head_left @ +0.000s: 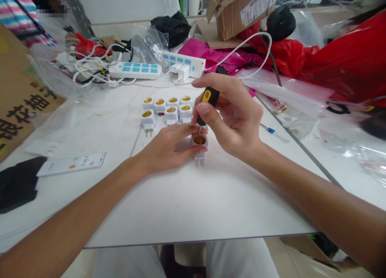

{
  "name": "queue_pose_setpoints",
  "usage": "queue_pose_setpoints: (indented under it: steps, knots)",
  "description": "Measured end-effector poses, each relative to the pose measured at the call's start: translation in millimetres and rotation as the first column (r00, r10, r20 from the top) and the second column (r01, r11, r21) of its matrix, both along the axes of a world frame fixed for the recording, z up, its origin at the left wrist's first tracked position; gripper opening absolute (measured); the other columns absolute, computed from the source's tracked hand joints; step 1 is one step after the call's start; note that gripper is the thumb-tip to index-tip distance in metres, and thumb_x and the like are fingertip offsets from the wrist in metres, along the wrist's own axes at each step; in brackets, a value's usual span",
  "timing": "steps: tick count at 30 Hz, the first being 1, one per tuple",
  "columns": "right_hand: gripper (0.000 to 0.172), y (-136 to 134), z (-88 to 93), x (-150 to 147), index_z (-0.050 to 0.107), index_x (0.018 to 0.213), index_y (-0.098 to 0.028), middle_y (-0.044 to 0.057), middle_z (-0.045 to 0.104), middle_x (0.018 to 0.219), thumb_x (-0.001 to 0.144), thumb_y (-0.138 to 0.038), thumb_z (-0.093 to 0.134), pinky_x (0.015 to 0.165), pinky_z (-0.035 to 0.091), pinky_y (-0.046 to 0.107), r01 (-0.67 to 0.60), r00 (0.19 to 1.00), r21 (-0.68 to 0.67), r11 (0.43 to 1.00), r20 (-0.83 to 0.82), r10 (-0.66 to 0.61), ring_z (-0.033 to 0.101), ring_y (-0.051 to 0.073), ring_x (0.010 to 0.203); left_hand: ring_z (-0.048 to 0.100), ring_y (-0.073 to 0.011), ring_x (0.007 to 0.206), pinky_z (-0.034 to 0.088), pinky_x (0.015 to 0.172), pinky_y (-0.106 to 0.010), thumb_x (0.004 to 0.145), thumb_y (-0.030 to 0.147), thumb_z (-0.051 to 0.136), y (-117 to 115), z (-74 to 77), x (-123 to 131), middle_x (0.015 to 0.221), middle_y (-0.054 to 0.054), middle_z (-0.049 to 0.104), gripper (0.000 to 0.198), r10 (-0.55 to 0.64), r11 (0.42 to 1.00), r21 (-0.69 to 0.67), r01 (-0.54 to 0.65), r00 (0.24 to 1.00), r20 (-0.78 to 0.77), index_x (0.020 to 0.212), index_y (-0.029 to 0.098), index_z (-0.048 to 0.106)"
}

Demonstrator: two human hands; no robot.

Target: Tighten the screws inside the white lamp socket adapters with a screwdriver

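Gripping screwdriver [206, 103] in right hand [233, 119], left hand [169, 147] pinching lamp socket [199, 143], cardboard print unreadable

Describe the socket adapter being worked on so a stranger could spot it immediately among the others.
Start at the white table and find the person's two hands meeting near its middle. Between them sits a white plug-in lamp socket with a brass-lined hole, steadied by the left hand while the right hand holds a black-and-yellow screwdriver into it. Unlike the cluster of seven identical sockets behind, it stands alone.

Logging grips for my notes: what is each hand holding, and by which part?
The right hand holds a screwdriver by its black-and-yellow handle. The left hand pinches the white plug-in lamp socket by its sides.
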State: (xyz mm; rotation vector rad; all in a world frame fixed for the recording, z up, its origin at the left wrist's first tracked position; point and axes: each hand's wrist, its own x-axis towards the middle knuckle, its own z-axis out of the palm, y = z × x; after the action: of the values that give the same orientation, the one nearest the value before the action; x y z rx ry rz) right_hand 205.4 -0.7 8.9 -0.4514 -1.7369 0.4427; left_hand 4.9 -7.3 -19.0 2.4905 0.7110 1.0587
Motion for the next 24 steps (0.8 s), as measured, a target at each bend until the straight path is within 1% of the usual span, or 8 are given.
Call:
queue_pose_setpoints:
  steps: [3, 5, 8, 9, 11, 15, 19, 24]
  knots:
    - [0.029, 0.6, -0.9, 2.1, 0.073, 0.138, -0.032, 0.005, 0.075, 0.141, 0.109, -0.036, 0.07, 0.088, 0.072, 0.042, 0.02, 1.0, 0.042, 0.999, 0.013, -0.021, 0.079, 0.026, 0.108, 0.085, -0.0215, 0.104, 0.062, 0.096, -0.032, 0.101, 0.033, 0.085, -0.1, -0.1, -0.6, 0.115, -0.003, 0.088, 0.027, -0.002, 1.0, -0.004, 0.002, 1.0, 0.003, 0.123, 0.021, 0.075]
    - [0.031, -1.7, -0.1, 3.2, 0.071, 0.142, -0.031, 0.006, 0.076, 0.136, 0.111, -0.035, 0.066, 0.09, 0.072, 0.044, -0.017, 1.0, 0.041, 0.999, 0.005, 0.017, 0.079, 0.026, 0.106, 0.085, -0.0216, 0.104, 0.062, 0.096, -0.032, 0.102, 0.032, 0.084, -0.4, 1.2, -0.8, 0.115, -0.003, 0.088, 0.026, 0.004, 1.0, -0.021, -0.004, 1.0, -0.013, 0.123, 0.021, 0.075]
    - [0.038, -5.7, 1.8, 3.8, 0.067, 0.151, -0.034, 0.005, 0.077, 0.131, 0.115, -0.033, 0.055, 0.092, 0.073, 0.046, -0.096, 0.995, -0.003, 0.995, 0.028, 0.096, 0.08, 0.024, 0.101, 0.084, -0.0211, 0.102, 0.062, 0.097, -0.032, 0.103, 0.033, 0.082, -0.5, 3.1, -0.6, 0.113, -0.002, 0.088, 0.024, 0.004, 1.0, -0.029, -0.005, 1.0, -0.023, 0.122, 0.022, 0.075]
    - [0.04, -6.2, 2.2, 3.6, 0.067, 0.153, -0.035, 0.004, 0.077, 0.131, 0.116, -0.032, 0.053, 0.093, 0.073, 0.045, -0.115, 0.993, -0.014, 0.993, 0.035, 0.115, 0.08, 0.024, 0.102, 0.084, -0.021, 0.102, 0.062, 0.097, -0.032, 0.103, 0.034, 0.082, -0.3, 3.5, -0.5, 0.112, -0.001, 0.088, 0.024, 0.001, 1.0, -0.028, -0.002, 1.0, -0.02, 0.122, 0.022, 0.074]
    - [0.041, -5.6, 2.0, 2.8, 0.067, 0.153, -0.036, 0.004, 0.075, 0.138, 0.114, -0.029, 0.054, 0.092, 0.073, 0.043, -0.123, 0.992, -0.005, 0.992, 0.025, 0.123, 0.08, 0.023, 0.106, 0.085, -0.0213, 0.101, 0.063, 0.097, -0.033, 0.103, 0.035, 0.082, 0.0, 3.5, -0.4, 0.112, -0.001, 0.088, 0.023, -0.002, 1.0, -0.029, 0.002, 1.0, -0.013, 0.121, 0.023, 0.075]
    - [0.039, -0.6, -1.2, 1.9, 0.07, 0.149, -0.033, 0.005, 0.072, 0.15, 0.11, -0.029, 0.065, 0.087, 0.073, 0.04, -0.055, 0.998, 0.055, 0.997, -0.002, 0.055, 0.079, 0.023, 0.108, 0.085, -0.0222, 0.104, 0.063, 0.098, -0.033, 0.102, 0.034, 0.082, 0.2, 1.9, -0.5, 0.114, -0.002, 0.088, 0.023, -0.001, 0.999, -0.035, 0.001, 1.0, -0.009, 0.121, 0.023, 0.075]
    - [0.039, 2.2, -2.5, 3.0, 0.072, 0.146, -0.035, 0.003, 0.075, 0.147, 0.107, -0.028, 0.072, 0.085, 0.072, 0.037, 0.002, 1.0, 0.079, 0.997, 0.017, -0.004, 0.079, 0.024, 0.117, 0.084, -0.0223, 0.103, 0.063, 0.097, -0.033, 0.103, 0.035, 0.082, -0.3, 0.9, -0.3, 0.114, -0.003, 0.087, 0.024, 0.002, 0.999, -0.039, -0.003, 1.0, -0.011, 0.122, 0.022, 0.075]
    - [0.032, 0.8, -1.6, 1.8, 0.075, 0.137, -0.034, 0.002, 0.078, 0.14, 0.105, -0.031, 0.077, 0.079, 0.072, 0.036, 0.046, 0.999, 0.096, 0.994, 0.003, -0.047, 0.08, 0.023, 0.111, 0.084, -0.0229, 0.102, 0.063, 0.098, -0.035, 0.103, 0.038, 0.082, -0.8, 1.9, -0.4, 0.115, -0.003, 0.088, 0.026, 0.012, 0.998, -0.056, -0.014, 1.0, -0.029, 0.123, 0.023, 0.075]
